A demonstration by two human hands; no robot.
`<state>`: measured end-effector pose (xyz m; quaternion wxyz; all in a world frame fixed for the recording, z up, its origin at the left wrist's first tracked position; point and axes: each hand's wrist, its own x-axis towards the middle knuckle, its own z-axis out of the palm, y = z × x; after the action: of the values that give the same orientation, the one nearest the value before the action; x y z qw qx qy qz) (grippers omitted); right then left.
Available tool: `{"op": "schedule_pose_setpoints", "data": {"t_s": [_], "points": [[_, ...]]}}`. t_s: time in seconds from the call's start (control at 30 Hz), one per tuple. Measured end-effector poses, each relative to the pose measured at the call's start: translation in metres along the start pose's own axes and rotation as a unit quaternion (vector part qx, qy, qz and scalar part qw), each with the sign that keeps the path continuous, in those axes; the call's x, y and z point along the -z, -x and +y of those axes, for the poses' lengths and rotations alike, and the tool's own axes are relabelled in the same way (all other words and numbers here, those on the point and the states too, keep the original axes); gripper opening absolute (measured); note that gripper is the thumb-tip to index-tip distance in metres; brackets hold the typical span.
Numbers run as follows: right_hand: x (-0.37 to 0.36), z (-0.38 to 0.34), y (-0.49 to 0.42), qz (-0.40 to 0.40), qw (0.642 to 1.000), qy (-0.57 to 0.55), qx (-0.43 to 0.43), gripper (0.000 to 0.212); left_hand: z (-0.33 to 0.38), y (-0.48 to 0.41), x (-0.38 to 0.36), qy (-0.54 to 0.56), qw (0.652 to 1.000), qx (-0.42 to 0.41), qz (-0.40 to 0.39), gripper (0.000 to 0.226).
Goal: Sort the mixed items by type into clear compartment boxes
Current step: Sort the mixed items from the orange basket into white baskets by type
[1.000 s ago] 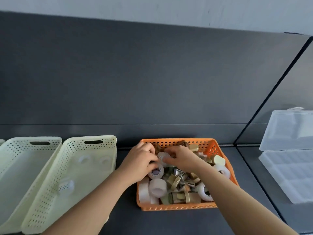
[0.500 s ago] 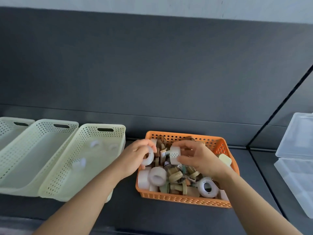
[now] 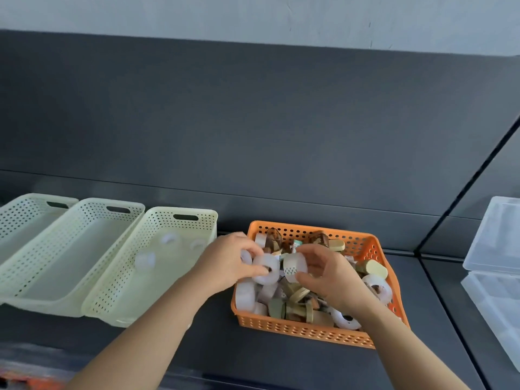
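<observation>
Two tape rolls (image 3: 266, 270) over orange basket (image 3: 309, 332), one tight in left hand (image 3: 228, 263), one in right hand (image 3: 329, 280).

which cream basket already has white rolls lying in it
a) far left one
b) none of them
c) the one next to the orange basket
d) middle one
c: three white rolls lie in the cream basket right beside the orange basket.

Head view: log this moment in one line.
left hand: grips white roll | right hand: grips second white roll | over orange basket
</observation>
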<state>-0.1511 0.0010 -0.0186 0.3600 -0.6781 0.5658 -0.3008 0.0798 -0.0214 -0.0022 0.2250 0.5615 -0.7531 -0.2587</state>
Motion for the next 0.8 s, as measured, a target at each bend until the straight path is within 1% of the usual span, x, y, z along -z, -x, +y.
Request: {"op": "schedule_pose_setpoints", "data": {"t_s": [0.07,0.13,0.2,0.27,0.33,0.4,0.53,0.6,0.67,0.73,0.8], "points": [[-0.009,-0.008,-0.005,0.011,1.000,-0.020,0.022,0.047,-0.009,0.016,0.013,0.085,0.992,0.035,0.089,0.023],[-0.024,-0.020,-0.012,0.013,0.998,-0.043,0.046,0.046,-0.022,0.033,0.029,0.139,0.975,0.074,0.158,0.020],[-0.045,-0.038,-0.022,0.004,0.996,-0.052,0.066,0.047,-0.044,0.046,0.048,0.142,0.964,0.109,0.198,0.018],[-0.070,-0.056,-0.034,-0.011,0.996,-0.048,0.078,0.050,-0.073,0.054,0.064,0.132,0.959,0.146,0.203,0.021],[-0.095,-0.072,-0.046,-0.032,0.995,-0.040,0.085,0.053,-0.103,0.058,0.075,0.111,0.961,0.178,0.179,0.028],[-0.119,-0.085,-0.059,-0.058,0.994,-0.019,0.091,0.056,-0.127,0.058,0.081,0.088,0.966,0.196,0.141,0.030],[-0.154,-0.098,-0.080,-0.100,0.983,0.120,0.097,0.058,-0.160,0.047,0.080,0.054,0.972,0.227,0.024,0.023],[-0.165,-0.099,-0.087,-0.129,0.966,0.197,0.103,0.058,-0.170,0.040,0.078,0.033,0.972,0.231,-0.028,0.016],[-0.172,-0.098,-0.091,-0.150,0.943,0.275,0.112,0.058,-0.177,0.034,0.074,-0.005,0.973,0.220,-0.067,0.021],[-0.177,-0.098,-0.094,-0.167,0.912,0.353,0.126,0.057,-0.182,0.032,0.071,-0.065,0.972,0.202,-0.102,0.026],[-0.181,-0.100,-0.096,-0.171,0.890,0.402,0.132,0.052,-0.187,0.032,0.068,-0.117,0.972,0.174,-0.110,0.028]]}}
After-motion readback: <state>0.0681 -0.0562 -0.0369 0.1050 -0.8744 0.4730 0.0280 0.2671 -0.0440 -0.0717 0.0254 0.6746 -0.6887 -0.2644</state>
